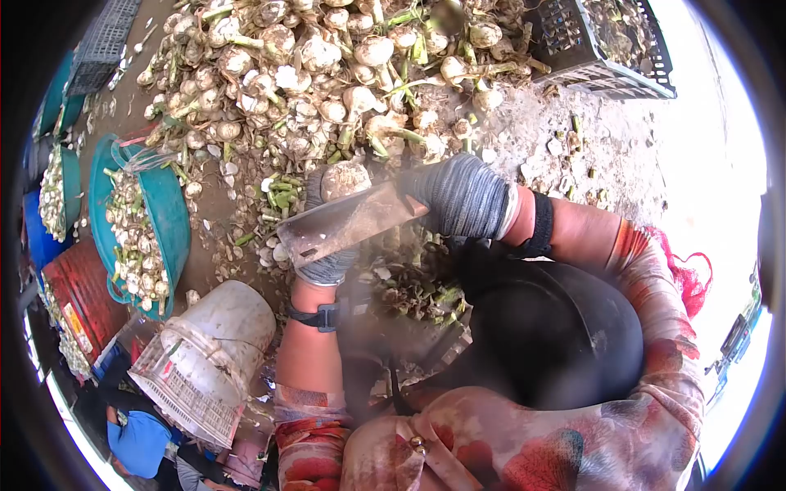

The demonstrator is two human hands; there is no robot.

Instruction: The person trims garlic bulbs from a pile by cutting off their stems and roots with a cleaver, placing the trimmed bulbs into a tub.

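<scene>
My right hand (467, 196), in a grey knit glove, grips a wide-bladed cleaver (340, 225). Its blade reaches left across my left hand (329, 268), which is gloved too and partly hidden behind the metal. The left fingers are wrapped round a garlic bulb (345, 179) that shows just above the blade's upper edge. Whether the blade touches the bulb I cannot tell. Beyond both hands lies a large heap of garlic bulbs (319, 54) with stalks. Cut green stalk pieces (282, 196) are scattered beside my left hand.
A teal basin (173, 221) of garlic stands at left, near a white bucket (246, 315) lying on its side and a red tub (90, 282). A black crate (565, 37) is at upper right. A person in blue (137, 442) is at lower left. Trimmings lie below my hands.
</scene>
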